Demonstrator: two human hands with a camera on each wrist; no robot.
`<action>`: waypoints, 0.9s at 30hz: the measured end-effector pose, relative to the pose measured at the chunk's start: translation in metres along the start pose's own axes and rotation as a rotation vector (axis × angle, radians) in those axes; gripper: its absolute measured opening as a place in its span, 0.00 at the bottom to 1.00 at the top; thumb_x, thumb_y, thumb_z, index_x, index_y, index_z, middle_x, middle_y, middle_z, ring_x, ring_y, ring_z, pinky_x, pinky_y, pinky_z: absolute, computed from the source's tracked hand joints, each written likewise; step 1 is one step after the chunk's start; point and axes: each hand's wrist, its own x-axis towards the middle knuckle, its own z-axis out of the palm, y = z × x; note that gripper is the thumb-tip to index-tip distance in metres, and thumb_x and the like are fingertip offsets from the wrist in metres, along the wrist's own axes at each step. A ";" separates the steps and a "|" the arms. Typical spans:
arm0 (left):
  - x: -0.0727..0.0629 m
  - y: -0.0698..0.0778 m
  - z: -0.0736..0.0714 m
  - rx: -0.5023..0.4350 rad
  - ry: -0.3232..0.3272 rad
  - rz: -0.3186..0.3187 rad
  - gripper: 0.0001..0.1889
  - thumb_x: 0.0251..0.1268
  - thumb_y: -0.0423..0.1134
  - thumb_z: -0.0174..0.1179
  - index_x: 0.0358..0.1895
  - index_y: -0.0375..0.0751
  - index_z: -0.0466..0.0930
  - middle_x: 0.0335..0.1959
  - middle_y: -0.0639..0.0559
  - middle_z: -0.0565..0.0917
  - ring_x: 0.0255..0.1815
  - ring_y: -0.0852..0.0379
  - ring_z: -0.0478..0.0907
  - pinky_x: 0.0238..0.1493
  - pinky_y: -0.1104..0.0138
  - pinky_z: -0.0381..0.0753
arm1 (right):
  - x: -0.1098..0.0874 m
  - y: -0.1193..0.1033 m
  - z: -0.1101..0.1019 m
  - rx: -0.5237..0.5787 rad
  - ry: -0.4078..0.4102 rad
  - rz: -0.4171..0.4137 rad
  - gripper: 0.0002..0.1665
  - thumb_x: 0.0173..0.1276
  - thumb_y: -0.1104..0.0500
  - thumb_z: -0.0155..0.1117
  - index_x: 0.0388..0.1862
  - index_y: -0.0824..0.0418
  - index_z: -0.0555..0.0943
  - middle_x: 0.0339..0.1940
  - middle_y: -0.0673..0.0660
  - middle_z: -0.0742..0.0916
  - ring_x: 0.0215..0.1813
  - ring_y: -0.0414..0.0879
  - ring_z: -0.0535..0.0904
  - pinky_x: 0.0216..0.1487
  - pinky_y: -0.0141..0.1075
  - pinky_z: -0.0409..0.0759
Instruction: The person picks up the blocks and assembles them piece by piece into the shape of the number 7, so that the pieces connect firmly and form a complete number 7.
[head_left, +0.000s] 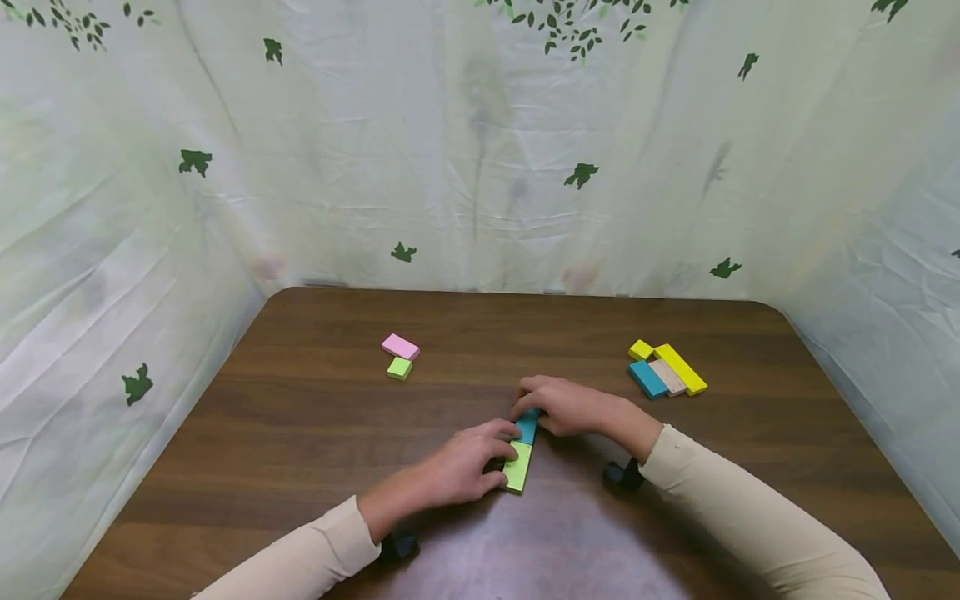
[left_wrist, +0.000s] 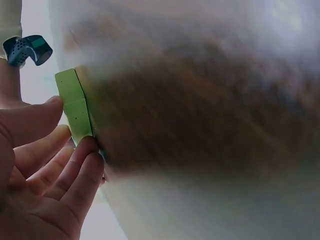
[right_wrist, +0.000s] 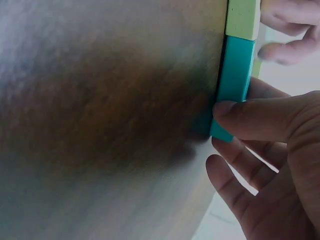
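Note:
Near the middle of the table, a light green block (head_left: 518,468) and a blue block (head_left: 527,427) lie end to end in one line. My right hand (head_left: 570,406) pinches the far end of the blue block; in the right wrist view its thumb (right_wrist: 227,111) presses the blue side, with fingers behind. From the left, my left hand (head_left: 465,462) touches the row, its fingertips near the seam and its thumb beside the green block's near end. The left wrist view shows the green surface (left_wrist: 77,116) by that thumb, with a faint line across it.
A pink block (head_left: 401,347) and a small green block (head_left: 400,368) lie at the back left. Toward the back right are a small yellow block (head_left: 641,350), a long yellow block (head_left: 681,369), a beige block (head_left: 667,377) and another blue block (head_left: 648,379). A patterned curtain (head_left: 480,208) surrounds the table.

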 end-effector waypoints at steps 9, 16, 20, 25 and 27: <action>-0.002 0.002 -0.001 -0.009 -0.003 -0.017 0.12 0.63 0.37 0.65 0.49 0.41 0.86 0.62 0.50 0.78 0.57 0.52 0.79 0.55 0.58 0.80 | 0.000 0.001 0.002 -0.019 0.028 -0.028 0.23 0.67 0.71 0.56 0.53 0.52 0.86 0.50 0.53 0.81 0.49 0.45 0.76 0.53 0.38 0.79; -0.002 0.004 0.002 -0.003 0.002 -0.023 0.12 0.63 0.37 0.65 0.48 0.42 0.86 0.61 0.50 0.78 0.57 0.52 0.80 0.54 0.58 0.80 | -0.001 0.000 0.002 -0.013 0.021 -0.027 0.21 0.67 0.71 0.57 0.52 0.52 0.86 0.51 0.53 0.82 0.51 0.46 0.76 0.55 0.40 0.80; -0.002 0.004 0.003 0.006 0.015 -0.028 0.12 0.63 0.37 0.65 0.48 0.42 0.86 0.61 0.50 0.78 0.57 0.52 0.80 0.54 0.57 0.80 | -0.001 0.001 0.002 -0.014 0.024 -0.027 0.22 0.67 0.71 0.56 0.52 0.52 0.86 0.52 0.53 0.82 0.52 0.46 0.77 0.56 0.40 0.80; -0.001 0.003 0.001 0.001 0.021 -0.023 0.12 0.63 0.37 0.65 0.49 0.42 0.85 0.63 0.49 0.78 0.58 0.51 0.80 0.54 0.55 0.81 | -0.003 0.002 0.001 0.001 0.016 -0.018 0.24 0.67 0.71 0.57 0.57 0.52 0.83 0.55 0.53 0.81 0.55 0.46 0.77 0.58 0.42 0.80; -0.001 0.001 -0.002 -0.003 0.025 -0.015 0.13 0.63 0.38 0.65 0.50 0.42 0.85 0.63 0.48 0.77 0.59 0.50 0.80 0.54 0.54 0.81 | -0.006 0.004 0.000 0.012 0.015 0.001 0.26 0.66 0.71 0.59 0.60 0.53 0.81 0.57 0.54 0.81 0.57 0.47 0.77 0.59 0.43 0.80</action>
